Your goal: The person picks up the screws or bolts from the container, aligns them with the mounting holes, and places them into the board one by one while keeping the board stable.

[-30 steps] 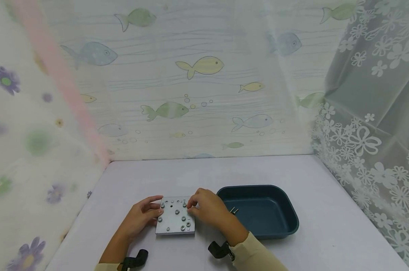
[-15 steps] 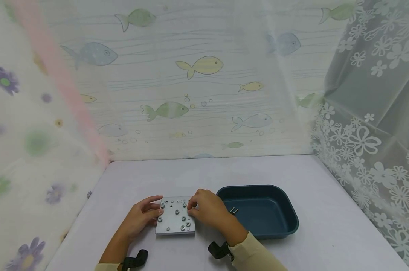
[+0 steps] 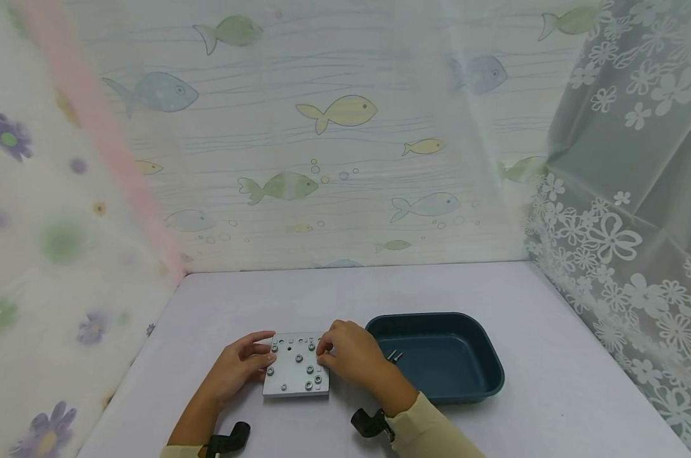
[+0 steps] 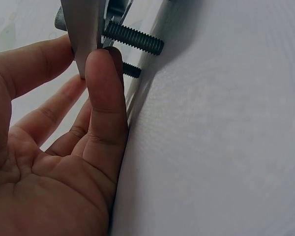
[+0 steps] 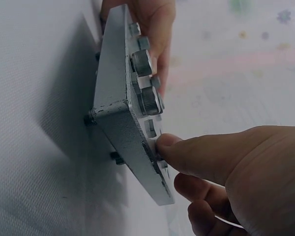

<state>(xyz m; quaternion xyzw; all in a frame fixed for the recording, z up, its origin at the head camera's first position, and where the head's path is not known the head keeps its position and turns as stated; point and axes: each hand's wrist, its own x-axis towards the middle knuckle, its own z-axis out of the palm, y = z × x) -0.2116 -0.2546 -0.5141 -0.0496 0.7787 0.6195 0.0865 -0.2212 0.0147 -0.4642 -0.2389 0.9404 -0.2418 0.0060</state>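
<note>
The silver metal plate (image 3: 291,369), with several socket-head screws on its face, is raised slightly off the table, threaded screw ends (image 4: 135,38) protruding underneath. At its left edge the left hand (image 3: 239,366) grips it, thumb on the face and fingers around the side. By the upper right edge, the right hand (image 3: 351,351) has its thumb and forefinger together on the face side, around a screw mostly hidden by them. The right wrist view shows the thumb (image 5: 196,155) against the plate (image 5: 110,73), its other fingers curled clear of it.
A dark blue tray (image 3: 454,366) stands right of the plate, partly behind the right forearm, with a few loose screws (image 3: 396,356) at its left side. White cloth covers the table (image 3: 265,296). Printed curtains (image 3: 334,191) hang behind and along both sides.
Hardly anything differs: both hands and the plate stay in place, with only a very slight shift at the right hand.
</note>
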